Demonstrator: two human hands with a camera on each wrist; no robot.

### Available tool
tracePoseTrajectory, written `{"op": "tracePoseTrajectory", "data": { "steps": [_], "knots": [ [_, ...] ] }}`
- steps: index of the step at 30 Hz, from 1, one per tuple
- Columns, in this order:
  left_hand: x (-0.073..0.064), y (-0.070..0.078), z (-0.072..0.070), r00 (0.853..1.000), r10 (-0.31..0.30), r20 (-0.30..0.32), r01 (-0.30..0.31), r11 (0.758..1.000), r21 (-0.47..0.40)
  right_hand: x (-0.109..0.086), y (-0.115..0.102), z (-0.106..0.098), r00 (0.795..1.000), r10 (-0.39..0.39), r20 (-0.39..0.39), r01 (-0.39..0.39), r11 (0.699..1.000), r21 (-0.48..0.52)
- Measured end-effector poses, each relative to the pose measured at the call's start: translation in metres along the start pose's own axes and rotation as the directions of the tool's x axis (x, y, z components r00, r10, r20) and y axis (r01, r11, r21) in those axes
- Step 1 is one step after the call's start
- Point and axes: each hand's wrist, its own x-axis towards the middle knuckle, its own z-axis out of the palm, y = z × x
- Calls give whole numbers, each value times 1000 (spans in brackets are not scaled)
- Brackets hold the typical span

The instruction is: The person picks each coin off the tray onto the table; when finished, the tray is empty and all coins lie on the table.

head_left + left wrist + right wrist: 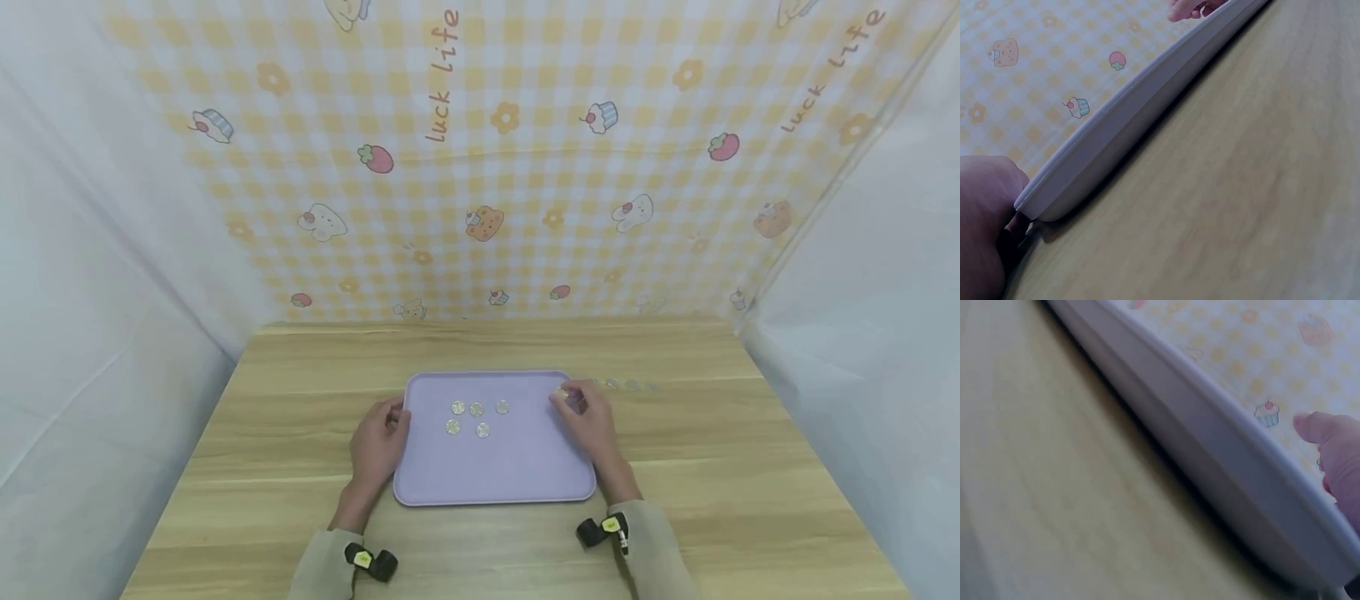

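Note:
A shallow lilac tray [495, 479] lies on the wooden table, with several round silvery coins [482, 430] spread on its left and middle part. My left hand [377, 442] holds the tray's left rim, fingers curled; the left wrist view has that hand [985, 219] right at the tray's rim. Over the tray's upper right part, my right hand [588, 419] pinches a coin [561, 392] between thumb and fingertips. In the right wrist view the right hand [1341, 450] shows above the rim, its coin hidden.
To the right of the tray, a row of several more coins [633, 385] lies on the table [712, 467]. A yellow checked cloth [525, 167] hangs behind the table's far edge, and white curtains [862, 333] stand on both sides.

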Motion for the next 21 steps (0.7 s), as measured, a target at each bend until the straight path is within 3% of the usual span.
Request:
{"op": "tracePoseTrajectory", "data": {
  "steps": [3, 13, 21],
  "knots": [
    [0, 1, -1, 1000, -1, 1, 1, 1000, 2, 1, 3, -3, 999, 20, -41, -19, 1000, 12],
    [1, 0, 1, 1000, 11, -7, -11, 1000, -14, 6, 15, -14, 994, 90, -62, -88, 996, 33],
    [1, -1, 1, 1000, -7, 0, 7, 1000, -6, 8, 31, -33, 973, 209, -93, -209, 978, 13]
  ]
}}
